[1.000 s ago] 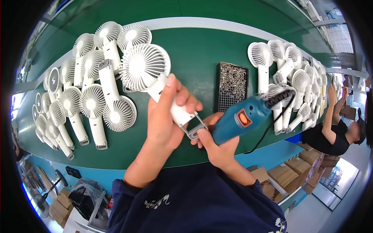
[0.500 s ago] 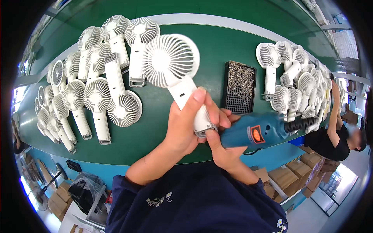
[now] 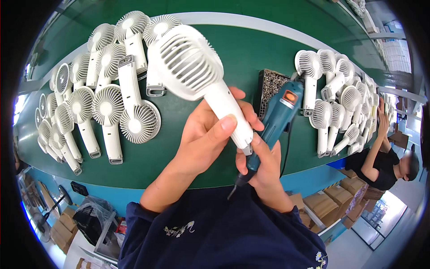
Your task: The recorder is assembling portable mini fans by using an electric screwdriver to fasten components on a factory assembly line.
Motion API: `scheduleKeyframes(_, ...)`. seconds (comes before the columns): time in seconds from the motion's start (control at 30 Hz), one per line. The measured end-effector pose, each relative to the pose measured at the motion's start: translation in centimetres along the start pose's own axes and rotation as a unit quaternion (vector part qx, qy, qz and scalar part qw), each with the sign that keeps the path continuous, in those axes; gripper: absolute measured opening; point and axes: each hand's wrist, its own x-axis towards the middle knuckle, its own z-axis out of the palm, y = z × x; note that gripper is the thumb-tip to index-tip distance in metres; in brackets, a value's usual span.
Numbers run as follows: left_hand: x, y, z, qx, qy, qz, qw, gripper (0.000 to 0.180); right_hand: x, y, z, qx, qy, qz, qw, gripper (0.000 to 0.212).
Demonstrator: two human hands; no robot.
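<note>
My left hand [image 3: 201, 136] is closed round the handle of a white handheld fan [image 3: 222, 105], its thumb lying along the handle. The fan's round caged head tilts up and to the left, turned partly side-on. My right hand [image 3: 267, 163] grips a teal electric screwdriver [image 3: 280, 112] near its front end. The driver's thin bit [image 3: 232, 193] points down toward my body, away from the fan. The right thumb and fingers also lie against the lower end of the fan's handle. A black tray [image 3: 267, 85] of small screws sits behind the screwdriver, partly hidden by it.
Several white fans [image 3: 107, 105] lie in rows on the green table [image 3: 192, 172] at the left. More fans [image 3: 322, 114] are piled at the right. A co-worker [image 3: 380, 166] reaches over the table at far right. Cardboard boxes [image 3: 324, 204] stand below the table edge.
The fan has turned over in my left hand, its head now showing its side. The screwdriver has swung from lying sideways to upright, its bit now pointing down toward me.
</note>
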Motion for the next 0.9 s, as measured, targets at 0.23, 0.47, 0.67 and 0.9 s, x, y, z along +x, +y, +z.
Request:
scheduleKeyframes(0.23, -0.1, -0.6, -0.4, -0.003, 0.06, 0.035, 0.998, 0.034, -0.1, 0.6, -1.0, -0.215, -0.073, -0.314, 0.922, 0.067)
scheduleKeyframes(0.47, -1.8, 0.2, -0.7, 0.044, -0.017, 0.069, 0.997, 0.046, -0.6, -1.1, -0.8, -0.316, -0.133, -0.287, 0.894, 0.06)
scheduleKeyframes(0.67, -2.1, 0.5, -1.5, 0.139, -0.09, 0.158, 0.973, 0.039, -0.4, -0.9, -0.4, -0.281, -0.199, -0.318, 0.884, 0.06)
scheduleKeyframes(0.9, -2.4, 0.7, -1.8, 0.146, -0.093, 0.172, 0.97, 0.039, -0.9, -0.4, 0.4, -0.298, -0.176, -0.345, 0.872, 0.054)
